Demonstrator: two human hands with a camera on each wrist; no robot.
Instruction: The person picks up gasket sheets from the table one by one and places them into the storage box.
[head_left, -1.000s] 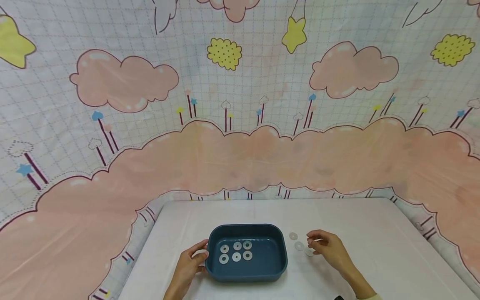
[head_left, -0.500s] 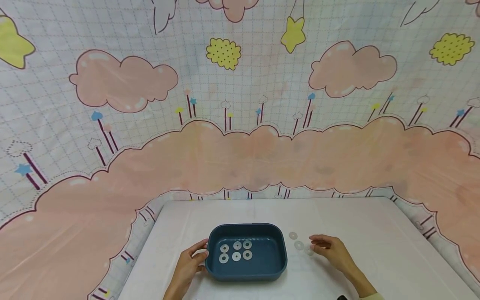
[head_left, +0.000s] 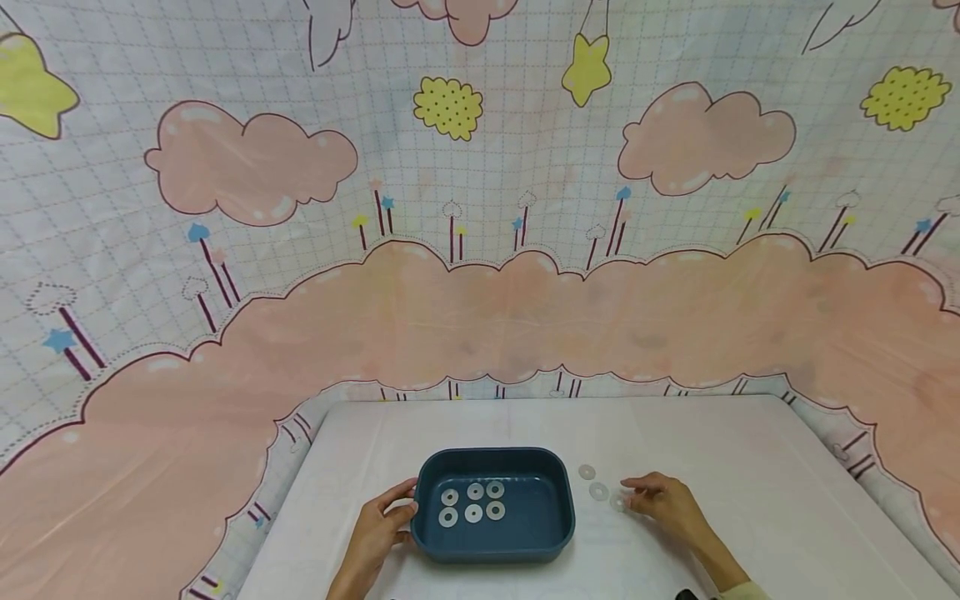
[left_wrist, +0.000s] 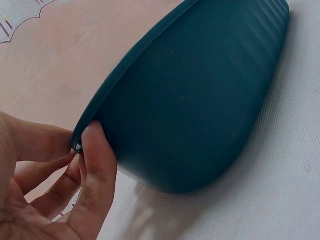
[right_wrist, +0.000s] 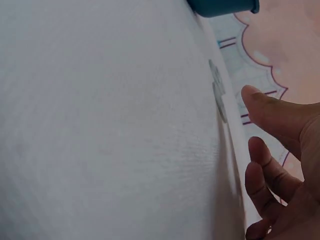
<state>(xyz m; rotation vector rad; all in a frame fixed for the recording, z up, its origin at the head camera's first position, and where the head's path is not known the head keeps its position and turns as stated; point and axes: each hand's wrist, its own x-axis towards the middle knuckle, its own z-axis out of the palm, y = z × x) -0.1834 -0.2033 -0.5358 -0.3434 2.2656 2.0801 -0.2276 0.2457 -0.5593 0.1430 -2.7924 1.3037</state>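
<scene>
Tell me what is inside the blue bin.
Six white washers lie flat on the floor of the blue bin, in two rows of three, left of centre. The near wall hides the strip of floor right behind it.

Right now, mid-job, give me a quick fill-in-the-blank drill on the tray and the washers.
The blue tray holds ____ washers.
The left hand holds the tray at its ____ rim.
On the white table, ____ loose washers lie to the right of the tray.
The right hand reaches for the loose washer lying ____ to it.

Missing words: six; left; three; nearest
</scene>
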